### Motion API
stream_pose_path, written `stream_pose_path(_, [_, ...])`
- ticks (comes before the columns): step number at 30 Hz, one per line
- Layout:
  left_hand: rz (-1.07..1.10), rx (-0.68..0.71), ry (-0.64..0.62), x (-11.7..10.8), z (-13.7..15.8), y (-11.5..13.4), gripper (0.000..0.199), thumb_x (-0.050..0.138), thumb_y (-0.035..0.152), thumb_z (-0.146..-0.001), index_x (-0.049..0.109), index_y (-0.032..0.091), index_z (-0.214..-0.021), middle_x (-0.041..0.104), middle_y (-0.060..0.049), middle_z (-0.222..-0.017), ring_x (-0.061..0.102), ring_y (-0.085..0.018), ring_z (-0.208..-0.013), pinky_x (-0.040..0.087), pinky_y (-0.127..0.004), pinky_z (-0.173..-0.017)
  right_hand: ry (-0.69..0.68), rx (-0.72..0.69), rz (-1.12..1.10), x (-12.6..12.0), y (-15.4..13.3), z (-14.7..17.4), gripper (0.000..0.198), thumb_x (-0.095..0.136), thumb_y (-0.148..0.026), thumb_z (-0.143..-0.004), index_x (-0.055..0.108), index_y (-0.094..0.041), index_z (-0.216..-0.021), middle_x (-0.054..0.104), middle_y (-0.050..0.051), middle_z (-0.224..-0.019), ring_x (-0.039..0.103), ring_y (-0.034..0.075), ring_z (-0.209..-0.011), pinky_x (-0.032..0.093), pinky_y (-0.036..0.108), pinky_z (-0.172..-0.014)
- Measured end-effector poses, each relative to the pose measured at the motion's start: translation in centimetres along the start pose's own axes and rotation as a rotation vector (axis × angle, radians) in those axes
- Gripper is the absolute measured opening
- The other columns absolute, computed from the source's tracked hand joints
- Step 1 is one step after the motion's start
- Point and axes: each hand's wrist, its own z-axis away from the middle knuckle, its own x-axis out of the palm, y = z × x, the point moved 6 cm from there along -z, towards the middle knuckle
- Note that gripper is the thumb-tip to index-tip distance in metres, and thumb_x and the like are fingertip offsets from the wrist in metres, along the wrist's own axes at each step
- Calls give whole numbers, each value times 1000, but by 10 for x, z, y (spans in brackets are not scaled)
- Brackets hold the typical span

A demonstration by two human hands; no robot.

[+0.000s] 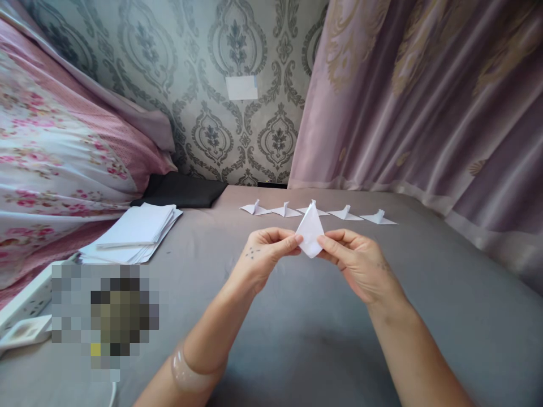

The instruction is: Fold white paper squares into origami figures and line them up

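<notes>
A folded white paper, shaped like a kite with its narrow tip upward, is held up in front of me. My left hand pinches its left corner between thumb and fingers. On the opposite corner, my right hand grips it the same way, thumb in front. Behind the paper, several folded white paper birds stand in a row on the grey sheet. The held paper partly covers the middle bird.
To the left lies a stack of white paper, with a black folded item behind it. A white power strip and a pixelated patch sit at the lower left. Floral fabric hangs left, a pink curtain right.
</notes>
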Motion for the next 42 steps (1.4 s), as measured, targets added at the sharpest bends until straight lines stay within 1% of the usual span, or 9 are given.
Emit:
stream_pose_path(7, [16, 206, 1, 5, 4, 16, 26, 84, 26, -66, 61, 13, -66, 69, -2, -76, 61, -11, -69, 48, -24, -69, 86, -196, 160, 0, -18, 10, 20, 81, -34, -70, 67, -21, -78, 75, 1, -76, 70, 15, -71, 58, 30, -72])
stream_pose_path(10, [1, 258, -26, 6, 6, 21, 24, 83, 23, -67, 64, 16, -80, 67, 0, -74, 61, -11, -70, 48, -24, -70, 115, -243, 204, 2, -24, 14, 23, 80, -34, -71, 64, -23, -82, 74, 0, -78, 70, 16, -71, 58, 29, -68])
stream_pose_path(14, [-137, 279, -131, 8, 9, 27, 31, 79, 27, -74, 69, 18, -101, 69, -4, -82, 63, -17, -80, 49, -30, -78, 110, -242, 235, 3, -25, 17, 31, 80, -36, -71, 58, -24, -90, 75, 0, -82, 71, 18, -72, 58, 30, -67])
stream_pose_path(19, [-317, 288, -204, 12, 12, 29, 18, 74, 32, -78, 77, 17, -87, 69, -6, -85, 61, -20, -83, 46, -31, -77, 35, -175, 269, 9, -17, 18, 36, 78, -38, -72, 55, -25, -96, 75, 2, -86, 71, 19, -76, 55, 28, -64])
stream_pose_path(22, [-224, 239, -163, 12, 9, 22, 18, 76, 33, -76, 77, 16, -80, 69, -6, -82, 60, -19, -79, 45, -30, -75, 28, -172, 245, 12, -16, 18, 35, 78, -38, -73, 55, -24, -95, 75, 2, -86, 70, 18, -76, 56, 29, -69])
stream_pose_path(25, [42, 117, -99, 11, 4, 9, 20, 78, 33, -73, 77, 15, -82, 70, -6, -80, 60, -17, -77, 45, -29, -76, -4, -217, 184, 17, -18, 18, 35, 77, -37, -73, 56, -24, -98, 73, 3, -94, 70, 17, -82, 57, 31, -77])
stream_pose_path(30, [281, 58, -71, 14, 1, 1, 20, 82, 31, -69, 75, 15, -79, 71, -4, -80, 61, -14, -76, 44, -27, -76, -46, -267, 290, 25, -15, 21, 29, 73, -38, -78, 63, -25, -102, 71, 4, -98, 67, 19, -92, 55, 35, -85])
stream_pose_path(35, [323, 35, -76, 19, 2, -3, 21, 82, 31, -69, 73, 15, -79, 71, -4, -82, 61, -14, -78, 45, -27, -78, 19, -298, 361, 24, -14, 23, 19, 68, -41, -82, 70, -24, -91, 72, 3, -90, 67, 20, -86, 53, 36, -84])
stream_pose_path(42, [204, -15, -134, 19, 1, -8, 28, 84, 26, -65, 74, 11, -85, 73, -8, -86, 65, -20, -83, 46, -29, -78, 43, -280, 448, 12, -23, 22, 21, 69, -44, -80, 72, -23, -83, 69, 1, -79, 62, 17, -74, 51, 31, -73])
